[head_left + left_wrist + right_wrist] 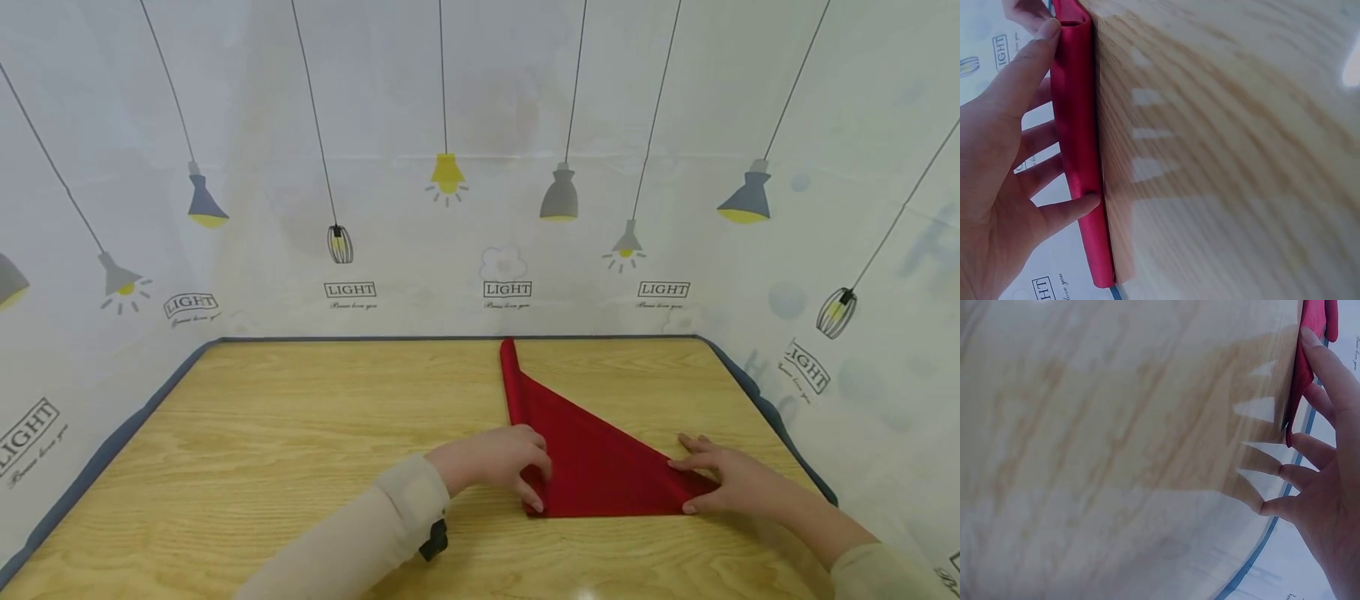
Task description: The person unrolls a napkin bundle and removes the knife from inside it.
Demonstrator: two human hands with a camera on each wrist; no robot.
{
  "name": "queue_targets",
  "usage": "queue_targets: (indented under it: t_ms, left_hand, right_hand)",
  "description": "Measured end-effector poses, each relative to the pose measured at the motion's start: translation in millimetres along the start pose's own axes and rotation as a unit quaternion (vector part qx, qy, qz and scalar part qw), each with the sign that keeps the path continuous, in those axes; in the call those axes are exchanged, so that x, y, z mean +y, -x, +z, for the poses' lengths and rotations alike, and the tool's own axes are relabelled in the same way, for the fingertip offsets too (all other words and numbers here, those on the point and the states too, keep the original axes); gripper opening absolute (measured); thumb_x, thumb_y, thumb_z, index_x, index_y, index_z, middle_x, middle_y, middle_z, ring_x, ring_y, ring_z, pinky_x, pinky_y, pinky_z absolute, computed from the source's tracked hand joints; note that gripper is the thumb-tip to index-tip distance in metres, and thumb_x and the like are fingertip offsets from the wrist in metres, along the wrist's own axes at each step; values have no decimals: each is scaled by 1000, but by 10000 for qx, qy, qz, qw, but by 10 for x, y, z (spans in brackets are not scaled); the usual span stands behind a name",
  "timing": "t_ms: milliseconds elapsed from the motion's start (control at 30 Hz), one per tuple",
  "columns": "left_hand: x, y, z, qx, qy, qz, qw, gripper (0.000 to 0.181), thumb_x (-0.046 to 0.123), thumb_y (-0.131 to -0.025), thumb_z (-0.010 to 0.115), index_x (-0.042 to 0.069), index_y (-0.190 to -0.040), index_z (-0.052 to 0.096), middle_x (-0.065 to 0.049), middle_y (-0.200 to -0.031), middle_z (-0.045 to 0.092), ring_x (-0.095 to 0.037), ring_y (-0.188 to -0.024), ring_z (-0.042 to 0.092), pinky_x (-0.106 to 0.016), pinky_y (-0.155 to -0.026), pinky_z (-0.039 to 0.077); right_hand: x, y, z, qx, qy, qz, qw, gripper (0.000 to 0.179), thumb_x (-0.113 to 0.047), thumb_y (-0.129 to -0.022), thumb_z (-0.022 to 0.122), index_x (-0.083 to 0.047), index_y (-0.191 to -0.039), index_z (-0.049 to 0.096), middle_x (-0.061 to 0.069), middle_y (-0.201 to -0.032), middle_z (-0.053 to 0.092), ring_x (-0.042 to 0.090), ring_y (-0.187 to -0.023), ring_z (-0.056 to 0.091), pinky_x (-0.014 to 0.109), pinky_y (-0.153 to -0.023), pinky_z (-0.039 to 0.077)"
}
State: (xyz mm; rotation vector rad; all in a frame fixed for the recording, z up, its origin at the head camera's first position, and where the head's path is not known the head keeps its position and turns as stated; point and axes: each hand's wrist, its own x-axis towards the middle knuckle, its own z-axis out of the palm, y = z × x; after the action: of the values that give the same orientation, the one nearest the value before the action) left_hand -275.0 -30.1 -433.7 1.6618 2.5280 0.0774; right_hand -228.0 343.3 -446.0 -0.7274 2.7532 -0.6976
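Observation:
A red cloth (600,458) lies on the table, its left side rolled into a tube that reaches the table's far edge. The flat part narrows to a point on the right. My left hand (495,462) grips the near end of the rolled tube (1075,119), thumb at the end and fingers spread along it. At the right corner, my right hand (727,479) holds the cloth between thumb and fingers. In the right wrist view its thumb rests on the red fabric (1302,369), and some fingertips touch the tabletop.
The wooden table (315,400) has a blue-grey edging (112,454) along its sides and back. White sheeting (390,100) printed with hanging lamps surrounds it. A small black object (433,542) sits at the left cuff.

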Motion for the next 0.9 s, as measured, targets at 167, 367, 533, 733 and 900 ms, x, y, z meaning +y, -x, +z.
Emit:
queue_targets:
  t_ms: [167, 367, 533, 733, 900]
  left_hand:
    - [0, 45, -24, 5, 26, -16, 10000, 34, 50, -80, 75, 24, -102, 74, 12, -94, 55, -3, -89, 45, -14, -78, 37]
    - [-1, 95, -57, 40, 91, -35, 9999, 35, 51, -78, 77, 25, -100, 74, 12, -92, 53, -2, -85, 43, -14, -73, 36]
    - [-2, 116, -70, 45, -26, -59, 10000, 36, 54, -76, 77, 25, -98, 75, 11, -91, 51, -3, -82, 41, -14, -71, 35]
    - [-26, 159, -64, 37, -28, -126, 9999, 36, 55, -74, 78, 26, -96, 74, 11, -91, 49, -3, -82, 42, -15, -70, 36]
    - [-54, 203, -40, 66, -25, -97, 9999, 37, 53, -74, 80, 26, -97, 73, 11, -96, 52, -3, -86, 43, -15, -73, 37]
  right_hand:
    - [12, -7, 5, -9, 52, 19, 10000, 65, -46, -74, 81, -4, -122, 68, 35, -144, 36, 62, -131, 22, 71, -98, 28]
    - [23, -8, 6, -41, 29, 42, 10000, 65, -47, -75, 81, -4, -123, 68, 35, -144, 36, 62, -131, 21, 71, -98, 27]
    - [24, -8, 0, -35, -6, 11, 10000, 65, -46, -75, 81, -3, -122, 67, 36, -143, 36, 63, -130, 21, 72, -97, 27]
    - [32, -9, 6, -38, -43, -47, 10000, 66, -46, -75, 80, -3, -123, 67, 36, -144, 35, 64, -130, 20, 73, -97, 27]
    - [39, -4, 11, -20, -51, -65, 10000, 66, -46, -76, 80, -4, -124, 67, 35, -144, 35, 63, -130, 20, 72, -97, 27]
